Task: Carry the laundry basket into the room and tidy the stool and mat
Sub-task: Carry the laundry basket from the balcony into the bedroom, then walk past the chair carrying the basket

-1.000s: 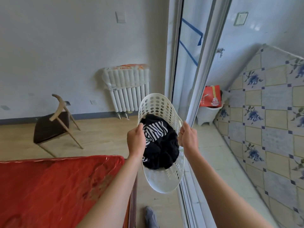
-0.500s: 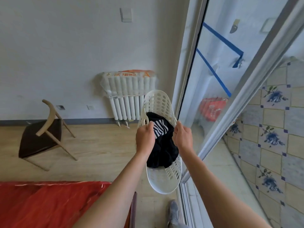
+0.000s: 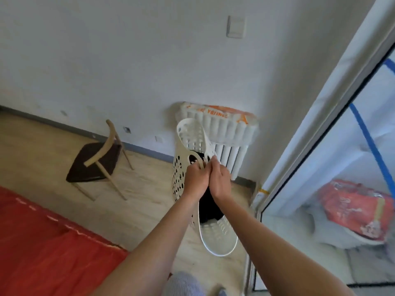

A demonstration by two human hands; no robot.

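Observation:
I hold a white perforated laundry basket (image 3: pixel 181 159) in front of me, squeezed narrow and tilted, with dark clothes (image 3: pixel 208 207) inside it. My left hand (image 3: pixel 195 179) grips the handle on its left rim. My right hand (image 3: pixel 220 180) presses right against the left hand and holds the opposite rim. The basket hangs above the wooden floor, just in front of the radiator. A wooden chair with a dark seat (image 3: pixel 96 163) stands to the left near the wall. No mat is in sight.
A white radiator (image 3: pixel 233 133) with an orange-printed bag on top stands against the far wall. A red bedcover (image 3: pixel 49 242) fills the lower left. The glass sliding door (image 3: pixel 333 146) runs along the right, a red bag (image 3: pixel 354 208) behind it.
I have stepped through the doorway into the room and turned left. My hands have come together, pinching the basket's rims closed. The tiled balcony side has dropped out of view.

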